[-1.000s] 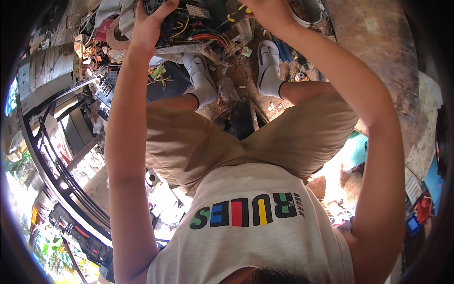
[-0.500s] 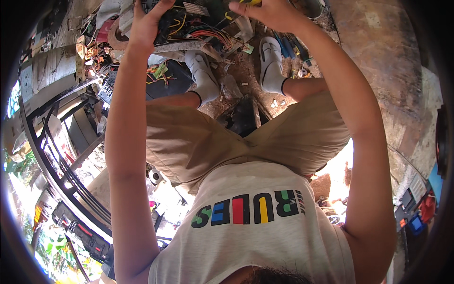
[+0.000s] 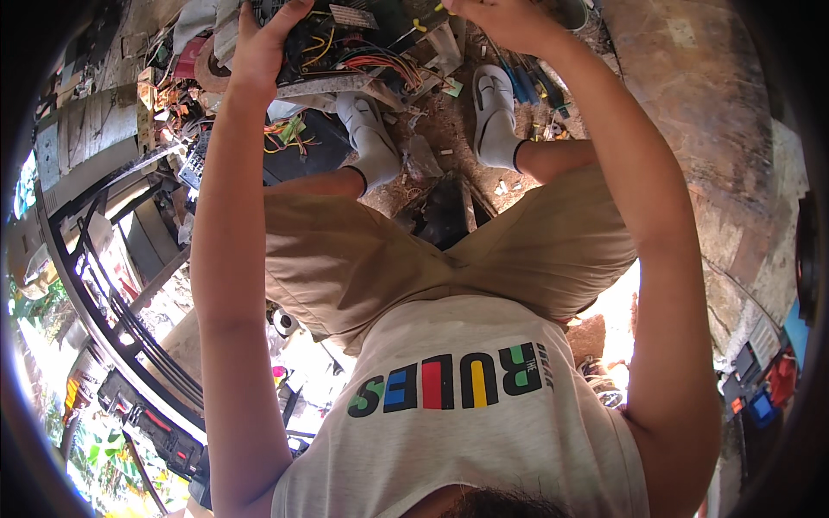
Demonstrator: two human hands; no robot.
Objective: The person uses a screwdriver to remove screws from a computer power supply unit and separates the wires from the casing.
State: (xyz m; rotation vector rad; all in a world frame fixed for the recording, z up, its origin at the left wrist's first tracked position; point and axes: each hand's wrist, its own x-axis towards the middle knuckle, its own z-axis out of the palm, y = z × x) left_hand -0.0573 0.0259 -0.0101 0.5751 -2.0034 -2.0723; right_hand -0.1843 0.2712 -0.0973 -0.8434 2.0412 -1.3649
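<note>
- The left hand (image 3: 261,56) is at the top of the frame, left of centre, on the near side of a dark electronic unit (image 3: 324,47); thumb and forefinger stand apart, but the upper edge cuts off their ends, so I cannot tell whether they grip it.
- The right hand (image 3: 509,24) is at the top, right of centre, its fingers partly cut off by the same edge; a yellow piece (image 3: 441,7) shows at its fingertips, and I cannot tell whether they close on it.
- The unit lies at upper centre-left, with coloured wires (image 3: 380,62) over its right part and a pale bar (image 3: 332,85) along its lower edge.
- Between the hands is a gap, with the unit's right part beneath.
- Lower down, brown floor (image 3: 445,129) with small scraps runs between two white shoes (image 3: 361,116).
- Blue-handled tools (image 3: 522,84) lie just right of the right shoe.
- A broad brown board (image 3: 691,112) fills the upper right, beyond the right forearm.
- A brown ring (image 3: 210,71) sits just left of the left wrist, amid clutter.
- At far left, a dark frame (image 3: 62,250) curves downward.
</note>
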